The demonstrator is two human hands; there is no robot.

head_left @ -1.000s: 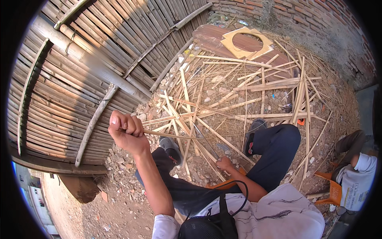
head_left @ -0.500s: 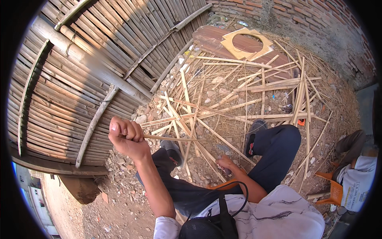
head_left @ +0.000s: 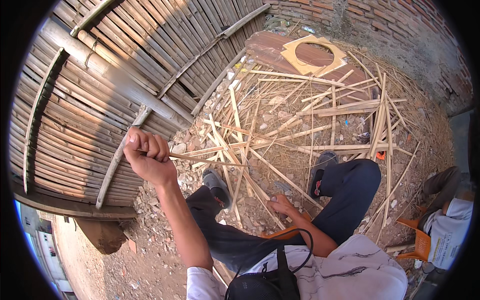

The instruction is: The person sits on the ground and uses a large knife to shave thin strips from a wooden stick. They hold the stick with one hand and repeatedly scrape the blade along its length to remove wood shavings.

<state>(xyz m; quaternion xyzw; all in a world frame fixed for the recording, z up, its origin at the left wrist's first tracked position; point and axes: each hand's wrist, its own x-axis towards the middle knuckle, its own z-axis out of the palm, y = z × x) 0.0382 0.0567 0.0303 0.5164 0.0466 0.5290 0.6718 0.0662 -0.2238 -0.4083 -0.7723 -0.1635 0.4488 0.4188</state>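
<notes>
My left hand [head_left: 148, 156] is raised at the left in front of the bamboo wall, its fingers closed around a thin bamboo strip [head_left: 205, 160]. From the fist the strip runs to the right, and its free end hangs above the split bamboo on the ground. My right hand [head_left: 282, 206] is low between my legs, fingers curled; whatever it grips is hidden. Just beyond it lie crossed pale bamboo slats [head_left: 257, 190], several of them near my feet. The strip's visible end stands apart from my right hand.
A bamboo-slat wall [head_left: 95, 125] rises at the left, a brick wall [head_left: 380, 30] at the back right. A yellowish board with a round hole [head_left: 290, 57] lies on a brown panel [head_left: 265, 47]. At the right a person [head_left: 452, 225] sits by an orange chair [head_left: 422, 245].
My left hand has moved left and slightly up, drawing the strip along, so its free end is farther from my right hand. The right hand has barely moved.
</notes>
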